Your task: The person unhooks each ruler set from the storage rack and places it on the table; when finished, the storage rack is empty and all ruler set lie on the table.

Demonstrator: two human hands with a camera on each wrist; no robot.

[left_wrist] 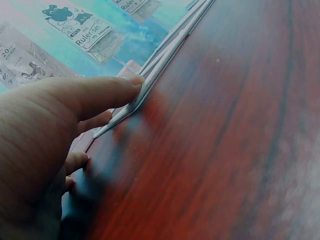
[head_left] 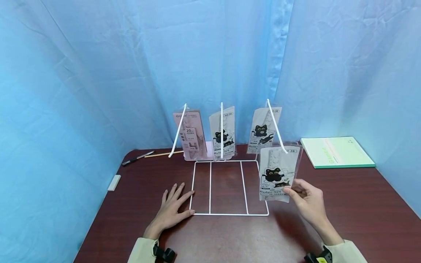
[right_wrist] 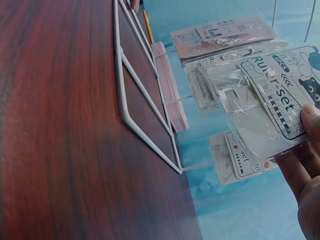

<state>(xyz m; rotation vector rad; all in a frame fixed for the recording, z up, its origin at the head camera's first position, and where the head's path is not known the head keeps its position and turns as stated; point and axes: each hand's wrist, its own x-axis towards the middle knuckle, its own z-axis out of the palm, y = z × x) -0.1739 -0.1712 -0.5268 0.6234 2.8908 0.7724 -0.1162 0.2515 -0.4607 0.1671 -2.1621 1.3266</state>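
A white wire rack [head_left: 229, 214] stands on the table with three prongs sticking out toward me. My left hand [head_left: 172, 213] lies with fingers spread at the rack's left side, thumb and index fingertip at its base wire. In my right hand [head_left: 309, 201], thumb and fingers pinch the lower right corner of a clear ruler set packet [head_left: 275, 173] with black cats on its card. The tip of the right prong [head_left: 277, 126] overlaps that packet's top edge in the head view. Similar ruler set packets hang on the right prong [head_left: 263, 131] and middle prong [head_left: 223, 135]; a pink packet [head_left: 190, 133] hangs on the left one.
Behind the rack lies a pale pink case [head_left: 208, 149]. A pen [head_left: 137, 158] and a pencil [head_left: 163, 154] lie at the back left, with a white eraser-like block [head_left: 114, 183] near the left edge. A green-edged notebook [head_left: 337, 151] sits back right. Blue curtains [head_left: 204, 54] enclose the table.
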